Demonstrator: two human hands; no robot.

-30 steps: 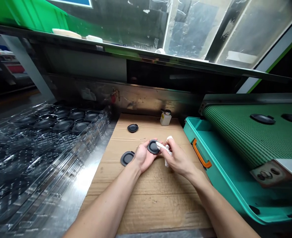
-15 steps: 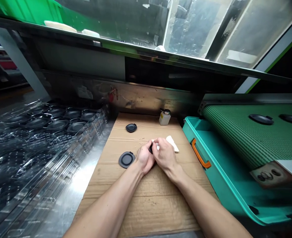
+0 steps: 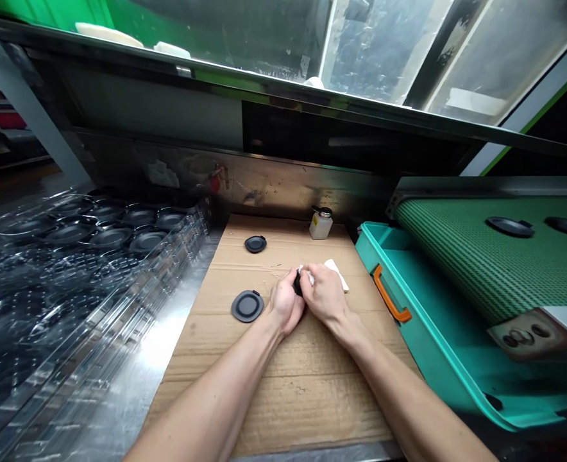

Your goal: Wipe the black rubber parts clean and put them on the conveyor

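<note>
My left hand (image 3: 286, 307) is closed around a black plastic part (image 3: 297, 283), mostly hidden by the fingers. Pressed up against it is my right hand (image 3: 328, 294), its fingers pinching a bit of white cloth (image 3: 311, 277) against the black part. A folded white cloth (image 3: 339, 276) lies just beyond the right hand. To the left, a round black lid (image 3: 247, 307) with a small tab lies flat on the cardboard (image 3: 288, 398). A second black lid (image 3: 255, 244) rests farther back. Near the rear edge stands a small pump bottle (image 3: 321, 224) with a dark top.
Clear plastic trays (image 3: 86, 282) full of round black parts are stacked at left. A teal bin (image 3: 423, 346) with an orange handle (image 3: 390, 296) borders the cardboard at right. Above it, a green conveyor belt (image 3: 466, 256) carries black lids (image 3: 509, 226). A metal ledge (image 3: 274, 90) crosses overhead.
The hands remain together at nearly the same spot, with the right fingers shifted slightly over the black part. The view has tilted a little; the lids and bottle stay where they were.
</note>
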